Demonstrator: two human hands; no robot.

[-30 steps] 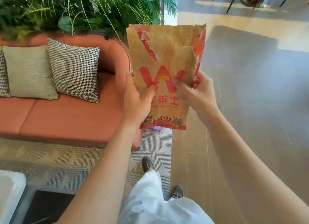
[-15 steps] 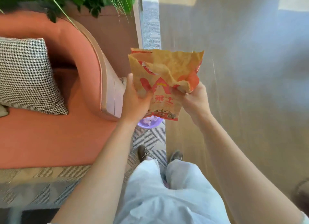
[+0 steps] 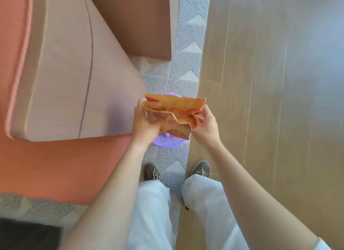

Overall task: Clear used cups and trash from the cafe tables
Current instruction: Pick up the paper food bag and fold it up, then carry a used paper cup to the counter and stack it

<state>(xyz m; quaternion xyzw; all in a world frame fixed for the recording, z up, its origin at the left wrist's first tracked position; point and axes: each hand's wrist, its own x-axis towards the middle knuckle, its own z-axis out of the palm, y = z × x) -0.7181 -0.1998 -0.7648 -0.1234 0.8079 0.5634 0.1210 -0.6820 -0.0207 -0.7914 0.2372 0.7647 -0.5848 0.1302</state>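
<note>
2 hands hold the crumpled paper bag (image 3: pixel 175 108) right above the purple bin (image 3: pixel 167 143), so the step in hand looks like the drop. The left hand (image 3: pixel 144 122) has its fingers curled round the bag's left edge. The right hand (image 3: pixel 205 127) pinches the torn, folded right edge between thumb and fingers. Neither hand is spread wide. The bin stands on the patterned carpet (image 3: pixel 186 72), close to that carpet's right edge where the wooden floor (image 3: pixel 260 100) begins, and just beside the near corner of the orange sofa (image 3: pixel 65 166). Only part of its rim shows under the bag, with something pale inside. As held, the bag lies flat and broad and seems to span the bin's mouth or more, so letting go now could leave it bridging the rim or sliding off onto the carpet. To do it well, I would press the 2 edges toward each other to fold the bag narrower, turn 1 short end downward and lower it until that end is inside the rim. Only then would I loosen both grips together. The paper is light and springy, so a push down with flat fingers would help seat it. The bin looks light as well, so a push off centre might tip it.
</note>
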